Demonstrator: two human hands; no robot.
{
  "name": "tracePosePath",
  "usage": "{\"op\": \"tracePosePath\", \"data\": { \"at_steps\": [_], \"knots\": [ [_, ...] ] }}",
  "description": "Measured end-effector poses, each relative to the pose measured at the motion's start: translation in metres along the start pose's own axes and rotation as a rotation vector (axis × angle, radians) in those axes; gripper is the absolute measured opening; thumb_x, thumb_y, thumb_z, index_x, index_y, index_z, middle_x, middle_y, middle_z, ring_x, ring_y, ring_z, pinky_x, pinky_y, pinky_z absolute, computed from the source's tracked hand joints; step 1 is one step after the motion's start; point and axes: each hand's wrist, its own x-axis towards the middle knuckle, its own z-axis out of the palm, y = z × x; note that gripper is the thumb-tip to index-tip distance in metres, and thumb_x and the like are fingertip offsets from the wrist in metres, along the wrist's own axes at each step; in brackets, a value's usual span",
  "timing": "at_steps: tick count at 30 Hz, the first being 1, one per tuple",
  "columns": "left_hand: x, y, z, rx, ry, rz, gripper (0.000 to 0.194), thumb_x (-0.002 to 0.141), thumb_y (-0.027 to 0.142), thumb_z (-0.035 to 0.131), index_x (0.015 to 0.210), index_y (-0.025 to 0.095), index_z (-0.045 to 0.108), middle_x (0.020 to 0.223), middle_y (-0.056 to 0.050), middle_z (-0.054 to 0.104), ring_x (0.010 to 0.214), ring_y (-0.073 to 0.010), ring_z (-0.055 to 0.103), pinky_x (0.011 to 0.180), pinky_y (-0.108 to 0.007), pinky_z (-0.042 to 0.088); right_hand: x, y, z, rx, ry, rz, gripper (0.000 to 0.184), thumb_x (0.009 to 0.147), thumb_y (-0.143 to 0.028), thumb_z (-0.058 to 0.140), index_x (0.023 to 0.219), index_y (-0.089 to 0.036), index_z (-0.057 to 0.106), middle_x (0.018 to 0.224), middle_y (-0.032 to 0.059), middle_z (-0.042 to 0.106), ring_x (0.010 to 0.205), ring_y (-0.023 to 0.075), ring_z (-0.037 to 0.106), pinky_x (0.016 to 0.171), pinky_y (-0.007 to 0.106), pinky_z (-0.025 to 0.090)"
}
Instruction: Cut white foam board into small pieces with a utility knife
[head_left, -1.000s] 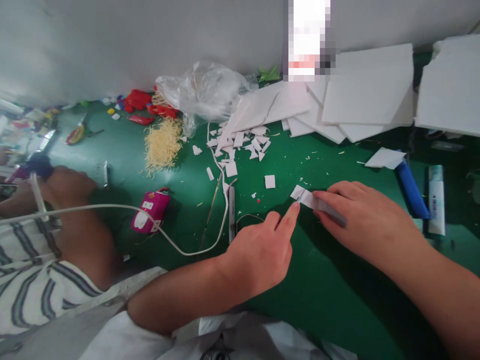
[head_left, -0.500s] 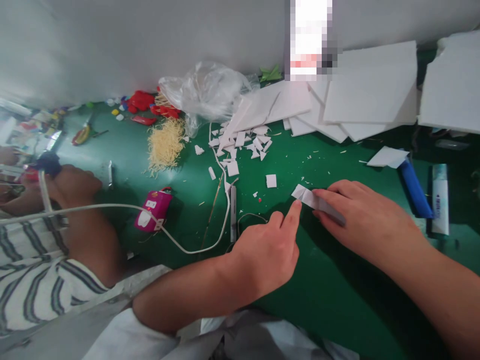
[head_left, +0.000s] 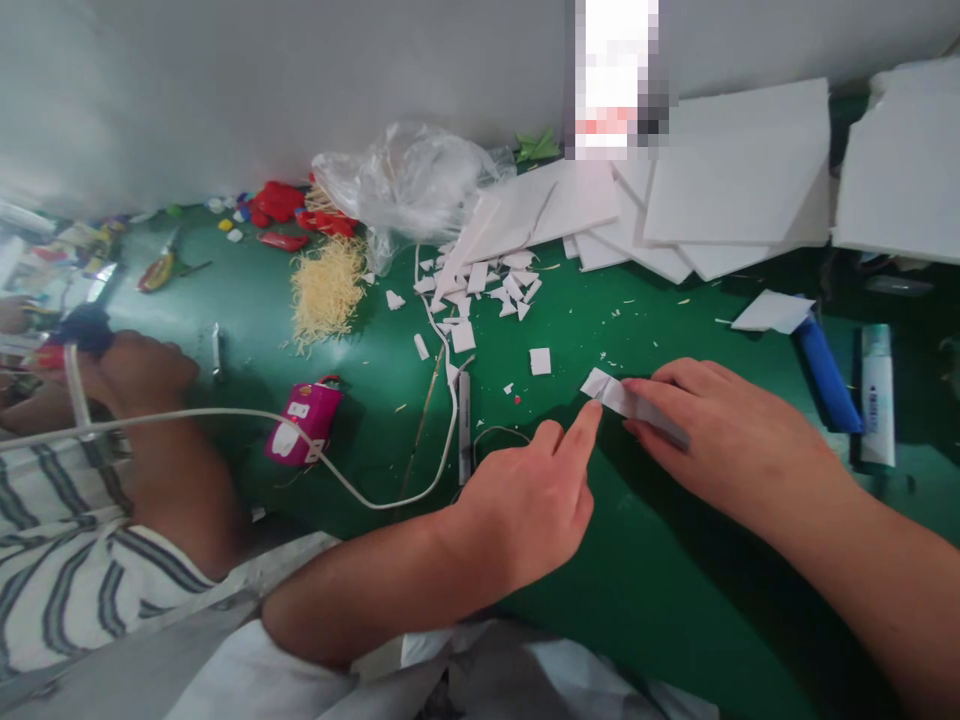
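A short white strip (head_left: 609, 391), perhaps foam board or paper, lies at the middle right of the green table, with a crease or joint near its left end. Its grey shaded part runs under my right hand (head_left: 701, 420), whose thumb and fingers are closed on it. From the left, my left hand (head_left: 532, 500) reaches in with the index finger stretched out. That fingertip touches the strip's near edge, while the other fingers are curled with nothing visible in them. A small white square (head_left: 540, 361) lies to the left of the strip.
White scraps (head_left: 480, 285) and stacked white boards (head_left: 739, 165) lie behind. A grey pen-like stick (head_left: 464, 425), white cable (head_left: 375, 506) and magenta box (head_left: 304, 425) are left. A blue tube (head_left: 829, 375) and white tube (head_left: 877, 400) lie right. A co-worker's arm (head_left: 169, 450) is far left.
The view shifts slightly. My two hands and the white strip keep nearly the same places, with my left index finger staying against the strip.
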Motion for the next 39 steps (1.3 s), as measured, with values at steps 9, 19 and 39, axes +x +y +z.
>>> {"op": "tracePosePath", "data": {
  "at_steps": [9, 19, 39],
  "knots": [
    [0.0, 0.002, -0.003, 0.022, -0.041, -0.002, 0.067, 0.096, 0.016, 0.04, 0.162, 0.014, 0.03, 0.116, -0.013, 0.071, 0.074, -0.0212, 0.074, 0.06, -0.034, 0.063, 0.001, -0.001, -0.001, -0.006, 0.003, 0.005, 0.023, 0.092, -0.029, 0.055, 0.096, -0.02, 0.076, 0.088, 0.007, 0.069, 0.077, 0.0196, 0.061, 0.054, 0.03, 0.039],
    [0.001, 0.001, -0.002, 0.038, -0.034, -0.013, 0.064, 0.098, 0.016, 0.036, 0.162, 0.011, 0.029, 0.114, -0.013, 0.07, 0.08, -0.0224, 0.075, 0.064, -0.033, 0.064, 0.0, -0.002, 0.0, -0.029, 0.052, -0.014, 0.021, 0.091, -0.025, 0.055, 0.095, -0.02, 0.075, 0.085, 0.0067, 0.068, 0.075, 0.019, 0.061, 0.053, 0.03, 0.038],
    [0.007, 0.0, -0.012, -0.001, -0.168, -0.035, 0.073, 0.099, 0.015, 0.037, 0.168, 0.016, 0.013, 0.117, -0.015, 0.068, 0.085, -0.0292, 0.077, 0.073, -0.044, 0.065, 0.003, 0.003, 0.0, -0.04, 0.092, -0.118, 0.022, 0.093, -0.026, 0.056, 0.096, -0.016, 0.075, 0.081, 0.0068, 0.067, 0.071, 0.0185, 0.059, 0.056, 0.03, 0.042]
  ]
}}
